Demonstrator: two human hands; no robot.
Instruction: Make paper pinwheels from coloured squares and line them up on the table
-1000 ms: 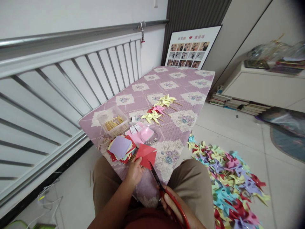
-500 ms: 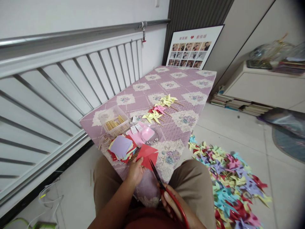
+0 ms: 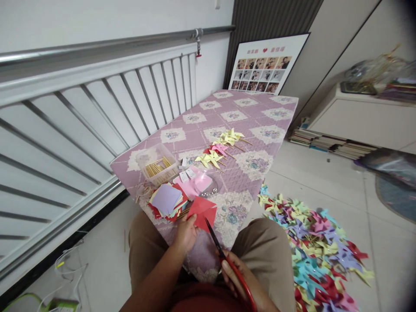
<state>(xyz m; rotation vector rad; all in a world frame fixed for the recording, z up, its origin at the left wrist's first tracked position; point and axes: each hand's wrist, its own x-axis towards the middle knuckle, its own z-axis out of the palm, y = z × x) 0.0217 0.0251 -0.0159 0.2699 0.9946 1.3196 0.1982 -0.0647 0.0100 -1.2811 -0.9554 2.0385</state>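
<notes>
A square of red paper [image 3: 203, 210] with a slit running in from its right corner is pinched at its lower left by my left hand [image 3: 186, 232]. My right hand [image 3: 234, 271] is closed around the red handles of a pair of scissors [image 3: 214, 237]. The dark blades point up and left, their tips at the lower right edge of the paper. Left of the paper lies a stack of coloured paper squares [image 3: 167, 200], purple on top. Behind it stands a clear plastic box [image 3: 159, 162] of short wooden sticks. Pink paper [image 3: 188, 186] lies beside a clear dish of small metal pieces [image 3: 211, 190].
Several finished paper pinwheels [image 3: 214, 151] on sticks lie mid-table on the flowered tablecloth [image 3: 234, 115]. A large heap of pinwheels [image 3: 315, 242] covers the floor at right. A white railing [image 3: 97, 117] runs along the left, and a photo board [image 3: 266, 65] leans at the back.
The whole view has shifted slightly. My hands, the red paper and the scissors keep nearly the same positions relative to one another.
</notes>
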